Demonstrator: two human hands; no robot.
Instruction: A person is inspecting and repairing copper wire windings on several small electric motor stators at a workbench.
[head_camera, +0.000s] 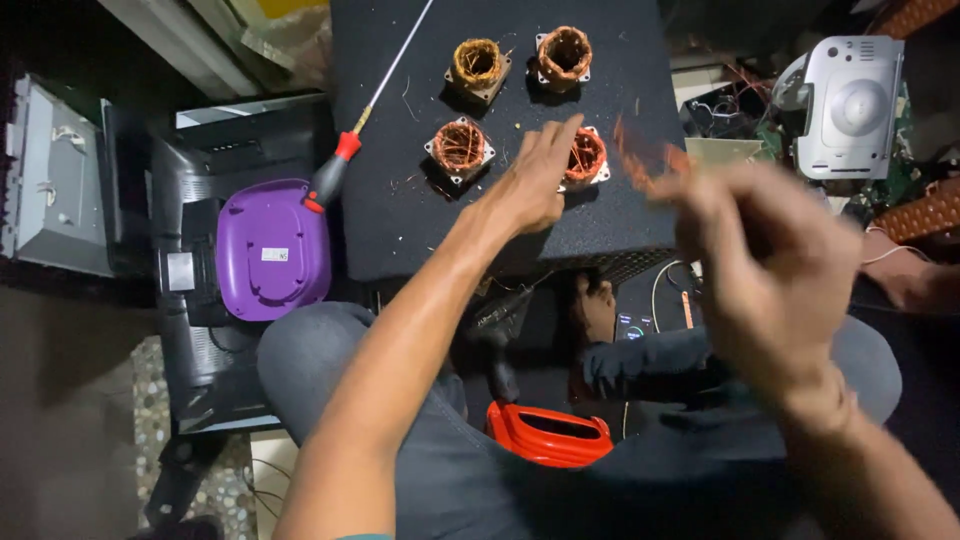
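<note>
My right hand, nearest the camera at 3 o'clock, is blurred; its grip looks curled around a strand of copper wire that runs up toward 12 o'clock, though I cannot tell how tightly it pinches. Beyond it, my left hand rests on the black table, fingers spread flat, bracing the near-right stator coil at its right side. I judge the step in hand to be stripping copper winding from this coil. The next move calls for a firm downward brace by the left hand while the right draws the strand clear.

At 10 o'clock of the left hand sits a second wound coil. Farther off, two more coils stand at 12 o'clock. A red-handled screwdriver lies at 10 o'clock, its handle end over a purple casing.
</note>
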